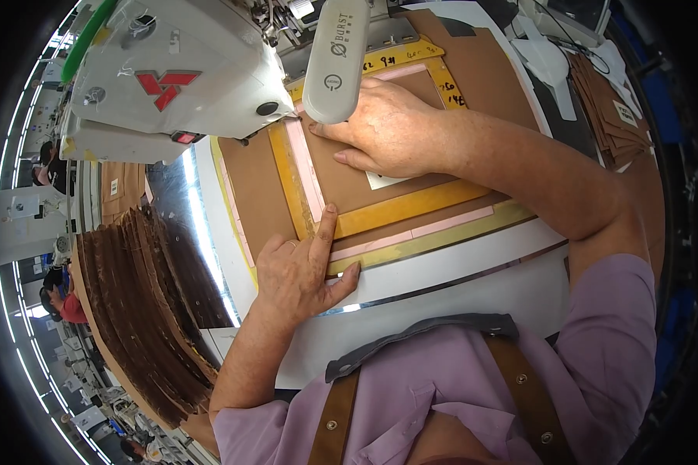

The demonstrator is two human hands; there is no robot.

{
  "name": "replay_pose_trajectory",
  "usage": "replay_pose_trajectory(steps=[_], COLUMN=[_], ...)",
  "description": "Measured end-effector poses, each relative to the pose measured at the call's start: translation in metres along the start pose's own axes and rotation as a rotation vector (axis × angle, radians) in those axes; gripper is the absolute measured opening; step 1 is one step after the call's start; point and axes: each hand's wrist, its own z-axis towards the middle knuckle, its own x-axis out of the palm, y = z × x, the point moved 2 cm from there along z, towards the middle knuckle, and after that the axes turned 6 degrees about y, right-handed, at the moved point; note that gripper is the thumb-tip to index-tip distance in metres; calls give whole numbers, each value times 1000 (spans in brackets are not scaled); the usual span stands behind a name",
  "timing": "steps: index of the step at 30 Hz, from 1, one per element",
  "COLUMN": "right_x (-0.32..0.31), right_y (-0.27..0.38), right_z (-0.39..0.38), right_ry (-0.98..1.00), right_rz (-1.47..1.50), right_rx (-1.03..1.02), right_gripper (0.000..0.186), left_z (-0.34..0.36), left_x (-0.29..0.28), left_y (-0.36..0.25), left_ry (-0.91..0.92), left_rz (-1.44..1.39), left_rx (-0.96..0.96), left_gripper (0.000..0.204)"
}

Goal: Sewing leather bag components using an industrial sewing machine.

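A brown flat piece (pixel 357 182) lies inside a yellow and pink frame template (pixel 411 205) on the white machine bed (pixel 473 267). My right hand (pixel 392 128) lies flat on the brown piece, fingers spread toward the needle area. At the template's near left corner my left hand (pixel 298 271) rests, its index finger pointing up along the yellow edge and its thumb on the pink strip. Neither hand grips anything. The white sewing machine head (pixel 171 74) stands at the upper left, with a grey lamp bar (pixel 335 58) hanging over the work.
A fanned stack of brown cut pieces (pixel 151 310) lies to my left beside the bed. More brown pieces (pixel 609 116) and white parts (pixel 551 62) sit at the far right. Other people are at work far off at the left edge.
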Motion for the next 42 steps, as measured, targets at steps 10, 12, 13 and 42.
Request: replay_pose_trajectory(steps=[10,12,13,42], right_x=[-3,-4,-7,-38], right_y=[12,11,10,-11], right_z=[-13,-18,-22,-82], right_ry=[-8,-13,-64,40], right_rz=[-17,12,75,-330], right_rx=[-28,-15,-23,277], right_gripper=[44,43,41,66], left_z=[54,67,71,90], left_x=[-12,-5,-2,0], left_y=[11,15,17,7], left_ry=[-209,-170,-182,-30], left_rz=[21,-74,-102,5], left_rx=[87,49,22,-94], left_gripper=[63,65,65,85])
